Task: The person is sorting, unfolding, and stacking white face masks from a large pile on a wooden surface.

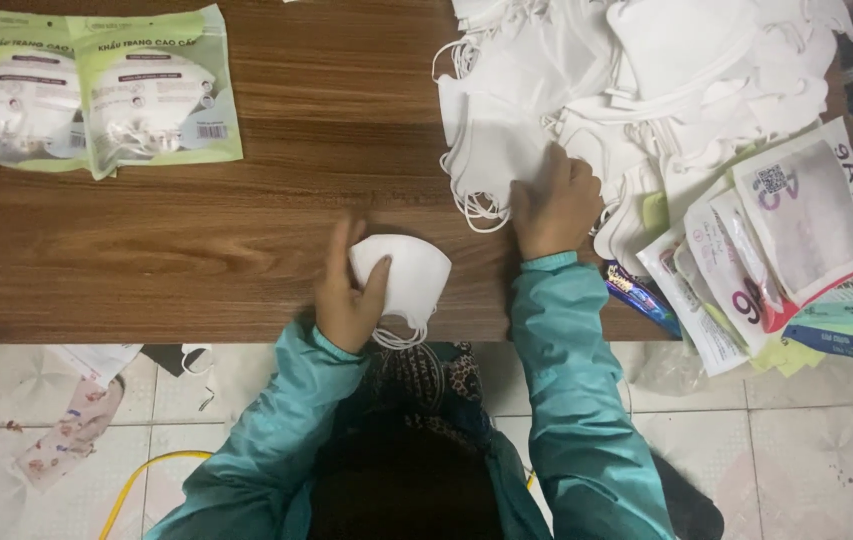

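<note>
1. Near the front edge of the wood-grain surface [196, 250], the left hand [346, 290] is gripping a folded white face mask [406, 275], fingers curled shut around its left side; the mask's soft fabric is forming a smooth, rounded fan shape, with thin elastic ear loops [396, 338] hanging off the edge.
2. Just to the right, the right hand [553, 205] is pressing down on the edge of a loose heap of white masks [626, 80], fingers bent and closing on the nearest one.
3. At the far left, two glossy green mask packets [96, 90] are lying flat, side by side.
4. At the right edge, printed plastic pouches [796, 240] are overlapping in a pile.
</note>
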